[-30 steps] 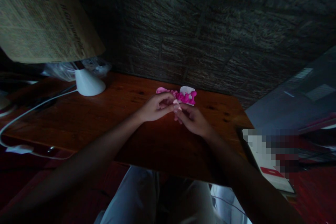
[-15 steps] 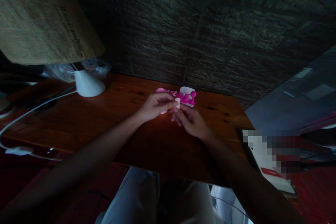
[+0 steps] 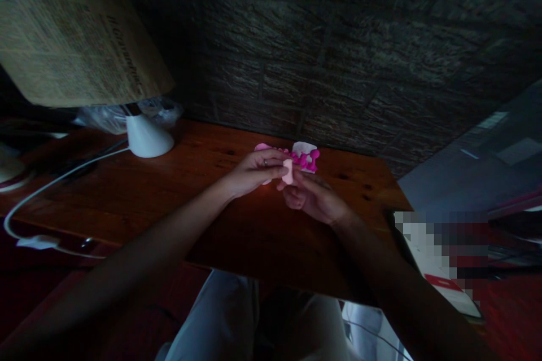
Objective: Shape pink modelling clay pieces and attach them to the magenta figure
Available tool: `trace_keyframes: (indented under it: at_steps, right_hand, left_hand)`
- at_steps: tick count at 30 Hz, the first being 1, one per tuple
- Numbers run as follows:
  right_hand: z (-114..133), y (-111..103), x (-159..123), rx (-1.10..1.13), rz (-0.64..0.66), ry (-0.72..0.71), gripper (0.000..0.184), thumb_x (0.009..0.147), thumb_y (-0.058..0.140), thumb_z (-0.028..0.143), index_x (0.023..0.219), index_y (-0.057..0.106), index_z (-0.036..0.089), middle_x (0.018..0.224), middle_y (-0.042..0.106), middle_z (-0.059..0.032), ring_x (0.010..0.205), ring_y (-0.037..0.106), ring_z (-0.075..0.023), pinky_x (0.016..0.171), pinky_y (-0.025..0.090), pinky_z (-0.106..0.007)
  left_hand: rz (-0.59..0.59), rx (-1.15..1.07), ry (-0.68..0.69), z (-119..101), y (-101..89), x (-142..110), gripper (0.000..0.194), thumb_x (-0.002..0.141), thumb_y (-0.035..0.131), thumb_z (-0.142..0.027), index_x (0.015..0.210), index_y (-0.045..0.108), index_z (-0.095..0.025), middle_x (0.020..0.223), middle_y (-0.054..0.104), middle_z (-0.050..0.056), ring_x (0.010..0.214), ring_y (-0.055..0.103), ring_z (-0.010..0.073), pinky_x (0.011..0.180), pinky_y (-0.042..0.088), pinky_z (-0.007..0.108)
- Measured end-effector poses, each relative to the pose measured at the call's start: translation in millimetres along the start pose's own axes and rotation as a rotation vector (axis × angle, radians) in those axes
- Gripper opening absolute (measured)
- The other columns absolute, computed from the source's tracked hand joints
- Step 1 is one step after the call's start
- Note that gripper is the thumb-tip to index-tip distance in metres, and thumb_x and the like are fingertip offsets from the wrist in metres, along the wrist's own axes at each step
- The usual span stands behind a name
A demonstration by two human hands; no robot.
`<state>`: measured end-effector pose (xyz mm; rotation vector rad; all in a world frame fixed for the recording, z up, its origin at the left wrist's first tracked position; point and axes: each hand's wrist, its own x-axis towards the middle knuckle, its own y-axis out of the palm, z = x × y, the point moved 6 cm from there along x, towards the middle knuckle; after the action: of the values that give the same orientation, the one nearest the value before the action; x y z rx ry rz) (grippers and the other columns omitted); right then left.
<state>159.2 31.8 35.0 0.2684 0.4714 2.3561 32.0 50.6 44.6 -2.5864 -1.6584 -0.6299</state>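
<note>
Between my two hands is a small pale pink piece of what looks like modelling clay (image 3: 288, 172). My left hand (image 3: 256, 172), with a ring on one finger, pinches it between thumb and fingers. The fingers of my right hand (image 3: 315, 194) are closed at its right side, their tips against it. Just behind, on the table, several bright magenta lumps (image 3: 312, 161) lie in a row, partly over a whitish flat piece (image 3: 301, 148). To their left a pink flat piece (image 3: 261, 147) is mostly hidden by my left hand.
A lamp with a white base (image 3: 149, 138) and a newsprint-patterned shade (image 3: 80, 39) stands on the wooden table (image 3: 203, 152) at left, its white cable (image 3: 51, 180) curving over the front edge. Behind runs a dark stone wall (image 3: 296, 56). A partly blurred-out flat object (image 3: 457, 296) lies at right.
My right hand has turned and its fingers have shifted against the pale pink piece, which now shows more of its face. The whole view has shifted slightly.
</note>
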Motion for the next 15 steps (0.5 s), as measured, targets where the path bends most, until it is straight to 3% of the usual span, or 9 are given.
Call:
trace_keyframes:
  at_steps: [5, 8, 13, 15]
  right_hand:
    - [0, -3, 1, -0.024, -0.019, -0.028, 0.026, 0.081, 0.084, 0.044, 0.089, 0.075, 0.021, 0.079, 0.070, 0.0009, 0.053, 0.039, -0.0052, 0.050, 0.034, -0.021]
    - [1, -7, 2, -0.073, -0.067, -0.042, 0.027, 0.078, 0.085, 0.046, 0.087, 0.076, 0.022, 0.076, 0.068, 0.0013, 0.054, 0.037, -0.0060, 0.050, 0.033, -0.022]
    - [7, -18, 4, -0.166, -0.218, -0.114, 0.031, 0.072, 0.089, 0.047, 0.090, 0.077, 0.024, 0.077, 0.067, 0.0023, 0.055, 0.038, -0.0072, 0.051, 0.033, -0.024]
    - [9, -23, 4, -0.220, -0.270, -0.158, 0.034, 0.070, 0.090, 0.048, 0.089, 0.077, 0.024, 0.074, 0.066, 0.0028, 0.055, 0.038, -0.0074, 0.051, 0.032, -0.024]
  left_hand:
    - [0.029, 0.009, -0.035, 0, 2.7, -1, 0.028, 0.078, 0.087, -0.034, 0.091, 0.072, -0.014, 0.077, 0.074, 0.003, 0.059, 0.063, 0.0096, 0.057, 0.048, 0.022]
    - [-0.006, 0.021, -0.024, 2, -0.2, 0, 0.027, 0.078, 0.087, -0.034, 0.093, 0.074, -0.015, 0.081, 0.076, 0.004, 0.062, 0.065, 0.0102, 0.060, 0.049, 0.023]
    - [-0.058, 0.145, 0.081, -1, -3.4, 4, 0.034, 0.083, 0.082, -0.040, 0.109, 0.078, -0.019, 0.114, 0.078, 0.011, 0.104, 0.073, 0.0204, 0.086, 0.056, 0.032]
    - [-0.077, 0.262, 0.107, -4, -2.5, 4, 0.035, 0.086, 0.079, -0.044, 0.110, 0.079, -0.019, 0.117, 0.078, 0.012, 0.113, 0.071, 0.0227, 0.094, 0.055, 0.035]
